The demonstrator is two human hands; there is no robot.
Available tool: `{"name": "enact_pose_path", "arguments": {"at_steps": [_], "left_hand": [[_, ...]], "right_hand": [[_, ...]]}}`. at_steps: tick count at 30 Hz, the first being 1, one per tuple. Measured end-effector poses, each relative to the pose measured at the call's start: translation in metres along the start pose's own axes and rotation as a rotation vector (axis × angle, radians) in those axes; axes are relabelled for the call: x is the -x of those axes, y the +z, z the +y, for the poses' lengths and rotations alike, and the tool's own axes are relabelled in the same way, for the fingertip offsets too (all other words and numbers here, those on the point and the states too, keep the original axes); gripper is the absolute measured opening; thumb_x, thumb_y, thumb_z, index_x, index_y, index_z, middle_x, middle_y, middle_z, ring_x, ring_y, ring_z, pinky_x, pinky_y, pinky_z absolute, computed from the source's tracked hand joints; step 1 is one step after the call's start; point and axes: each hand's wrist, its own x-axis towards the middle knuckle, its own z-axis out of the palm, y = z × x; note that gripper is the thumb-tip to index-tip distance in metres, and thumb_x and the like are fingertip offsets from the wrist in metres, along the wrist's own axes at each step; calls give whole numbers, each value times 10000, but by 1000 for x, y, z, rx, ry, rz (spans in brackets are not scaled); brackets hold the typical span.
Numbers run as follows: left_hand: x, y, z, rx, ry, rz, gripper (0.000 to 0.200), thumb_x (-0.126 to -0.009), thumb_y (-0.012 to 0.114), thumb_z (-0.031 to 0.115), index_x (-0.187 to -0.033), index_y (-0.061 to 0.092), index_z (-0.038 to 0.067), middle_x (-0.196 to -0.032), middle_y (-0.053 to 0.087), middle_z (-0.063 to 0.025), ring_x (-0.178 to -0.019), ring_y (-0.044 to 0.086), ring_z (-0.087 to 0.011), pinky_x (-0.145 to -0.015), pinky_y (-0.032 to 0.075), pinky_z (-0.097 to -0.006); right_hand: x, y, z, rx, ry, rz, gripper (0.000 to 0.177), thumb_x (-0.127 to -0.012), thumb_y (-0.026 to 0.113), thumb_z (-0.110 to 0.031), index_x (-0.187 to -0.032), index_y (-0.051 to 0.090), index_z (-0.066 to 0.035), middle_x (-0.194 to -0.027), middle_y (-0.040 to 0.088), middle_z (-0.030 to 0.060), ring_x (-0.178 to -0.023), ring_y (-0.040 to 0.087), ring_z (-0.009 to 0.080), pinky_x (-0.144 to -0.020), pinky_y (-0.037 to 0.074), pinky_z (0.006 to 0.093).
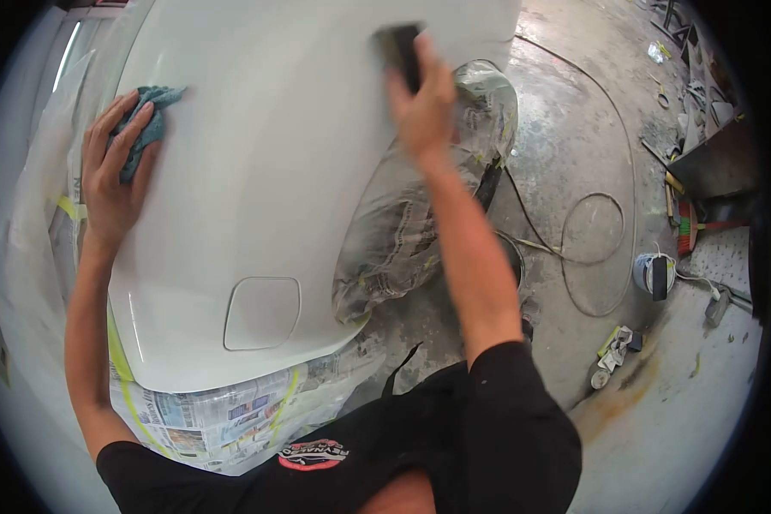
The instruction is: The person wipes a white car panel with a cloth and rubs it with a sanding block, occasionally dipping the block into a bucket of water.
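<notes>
In front of me is a white car body panel (257,180) with a rounded-square fuel flap (263,313) near its lower end. My left hand (111,176) presses a crumpled blue-green cloth (150,128) against the panel's left side, fingers curled over it. At the panel's upper right, my right hand (428,111) grips a dark sanding block (400,58), blurred by motion. The block appears to lie on the white surface. The fingers' far sides are hidden.
Plastic and newspaper cover the wheel (394,236); taped newspaper (223,420) hangs below the panel. A hose (621,171) loops across the concrete floor. On the right stand a bucket (651,272), a broom (687,230) and assorted clutter.
</notes>
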Motion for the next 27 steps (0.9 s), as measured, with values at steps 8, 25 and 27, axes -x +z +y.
{"name": "enact_pose_path", "arguments": {"at_steps": [8,25,27], "left_hand": [[2,1,-7,-13,44,58,465,-856,764,39,-1312,700,106,-1379,638,-104,-1285,583,-323,-1061,474,-423],[3,2,-6,-39,48,93,465,-886,749,40,-1341,684,110,-1404,628,-88,-1318,570,-307,-1102,464,-418],[5,3,-5,-23,35,90,464,-886,750,44,-1340,684,111,-1406,626,-86,-1324,566,-307,-1104,463,-420]], "right_hand": [[115,8,-90,131,-219,-27,530,-912,755,-215,-1405,577,-137,-1036,654,145,-929,649,318,-789,525,432],[188,-1,-119,-13,-363,-55,606,-848,808,-104,-1406,572,-87,-1113,677,177,-905,667,338,-743,553,413],[187,-12,-106,-23,-446,-76,599,-856,802,-107,-1407,569,-67,-1156,683,199,-919,669,353,-765,556,430]]}}
